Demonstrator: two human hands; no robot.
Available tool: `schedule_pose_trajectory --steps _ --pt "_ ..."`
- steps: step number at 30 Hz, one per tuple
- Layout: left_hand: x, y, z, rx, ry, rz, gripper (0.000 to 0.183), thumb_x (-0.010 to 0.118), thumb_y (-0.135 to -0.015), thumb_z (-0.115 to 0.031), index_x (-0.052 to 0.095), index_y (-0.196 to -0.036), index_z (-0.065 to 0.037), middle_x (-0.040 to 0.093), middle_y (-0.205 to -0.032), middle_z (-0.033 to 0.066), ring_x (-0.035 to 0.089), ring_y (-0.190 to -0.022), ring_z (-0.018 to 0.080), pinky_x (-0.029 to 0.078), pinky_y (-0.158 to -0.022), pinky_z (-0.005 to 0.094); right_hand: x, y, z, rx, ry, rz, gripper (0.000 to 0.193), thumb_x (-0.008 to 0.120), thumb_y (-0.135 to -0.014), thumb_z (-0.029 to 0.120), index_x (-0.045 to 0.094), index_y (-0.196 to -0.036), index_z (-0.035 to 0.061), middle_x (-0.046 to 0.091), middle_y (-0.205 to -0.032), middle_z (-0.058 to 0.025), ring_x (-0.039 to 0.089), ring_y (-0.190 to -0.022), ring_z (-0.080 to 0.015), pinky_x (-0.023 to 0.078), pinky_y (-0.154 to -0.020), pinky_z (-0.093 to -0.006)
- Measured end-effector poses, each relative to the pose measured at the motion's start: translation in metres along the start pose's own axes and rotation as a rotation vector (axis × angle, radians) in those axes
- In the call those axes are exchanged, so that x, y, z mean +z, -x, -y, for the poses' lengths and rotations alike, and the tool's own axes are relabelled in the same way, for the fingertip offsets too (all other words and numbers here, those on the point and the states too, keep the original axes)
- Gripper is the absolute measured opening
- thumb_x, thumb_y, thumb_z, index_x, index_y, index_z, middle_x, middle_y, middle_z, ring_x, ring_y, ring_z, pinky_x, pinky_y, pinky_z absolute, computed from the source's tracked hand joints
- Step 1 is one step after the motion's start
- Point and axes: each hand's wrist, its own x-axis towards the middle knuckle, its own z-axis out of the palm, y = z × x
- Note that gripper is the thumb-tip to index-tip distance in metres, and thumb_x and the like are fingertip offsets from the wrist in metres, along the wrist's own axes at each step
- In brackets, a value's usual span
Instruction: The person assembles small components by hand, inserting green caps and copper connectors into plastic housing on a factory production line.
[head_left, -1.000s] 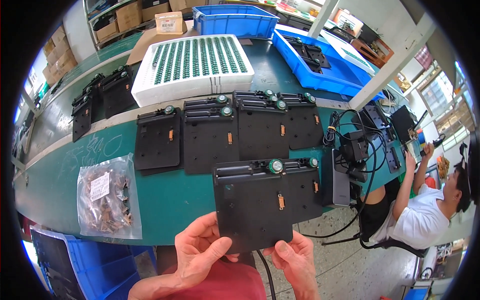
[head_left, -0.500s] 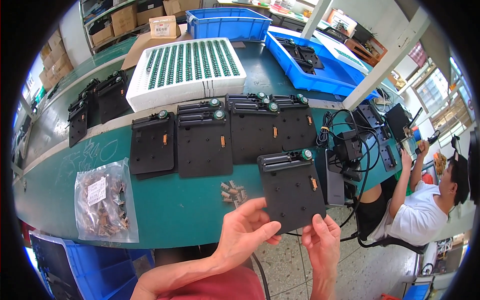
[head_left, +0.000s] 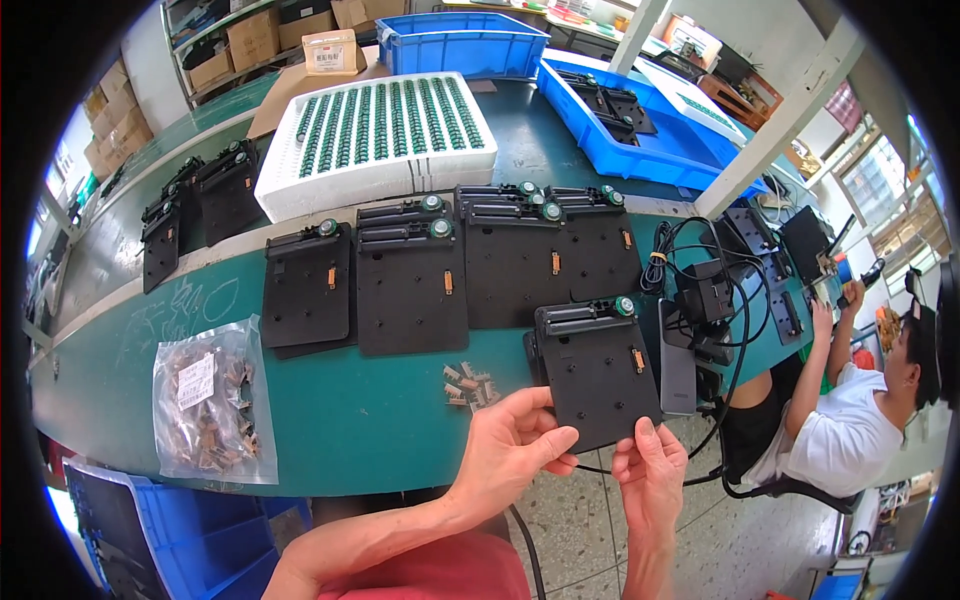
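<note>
A flat black plastic panel (head_left: 590, 385) is held by its near edge over the bench's right part. It carries a ribbed bar along its far end, a round green-and-silver part (head_left: 625, 306) and a small orange-brown connector (head_left: 638, 360). My left hand (head_left: 515, 440) pinches its lower left edge between thumb and fingers. Gripping the lower right corner is my right hand (head_left: 650, 460), thumb on top. Another black panel edge shows beneath it on the left. Just left of it lies a small heap of loose connectors (head_left: 466, 384).
Several similar panels (head_left: 412, 300) stand in a row behind. A clear bag of connectors (head_left: 215, 410) lies left. A white foam tray (head_left: 375, 180) holds rows of green round parts. Black cables (head_left: 735, 300) and a grey device (head_left: 677, 365) sit right, where a seated person (head_left: 840, 430) works.
The held panel has shifted slightly to the right and away from me, over another panel. Both hands keep their grip.
</note>
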Motion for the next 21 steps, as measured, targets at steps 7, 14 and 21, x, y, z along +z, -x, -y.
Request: schedule_pose_trajectory --steps 7,14,21 --pt "-0.003 0.006 -0.009 -0.089 -0.058 0.0 0.044 0.061 -0.091 -0.005 0.046 -0.131 0.007 0.066 -0.094 0.0115 0.068 -0.076 0.016 0.059 -0.066 0.0271 -0.002 0.0 -0.004 -0.012 -0.009 -0.047 0.017 0.067 -0.091 0.016 0.061 -0.089 0.0004 0.066 -0.073 -0.0107 0.063 -0.055 -0.0145 0.049 -0.047 -0.0212" --pt "-0.015 0.022 -0.012 0.013 -0.324 0.015 0.053 0.061 -0.09 -0.006 0.039 -0.136 0.011 0.064 -0.109 0.0184 0.07 -0.082 0.0184 0.058 -0.069 0.0286 0.001 0.007 -0.011 -0.001 -0.084 -0.123 0.019 0.065 -0.091 0.008 0.057 -0.104 -0.0025 0.068 -0.082 -0.0134 0.069 -0.065 -0.0188 0.058 -0.057 -0.024" --pt "-0.019 0.031 -0.013 0.053 -0.449 0.062 0.052 0.062 -0.088 -0.002 0.042 -0.134 0.009 0.053 -0.131 0.0227 0.07 -0.084 0.0209 0.059 -0.07 0.0299 0.008 0.016 -0.015 -0.041 -0.068 -0.169 0.033 0.063 -0.092 0.006 0.048 -0.119 -0.0033 0.067 -0.092 -0.0176 0.07 -0.078 -0.0233 0.06 -0.065 -0.0267"
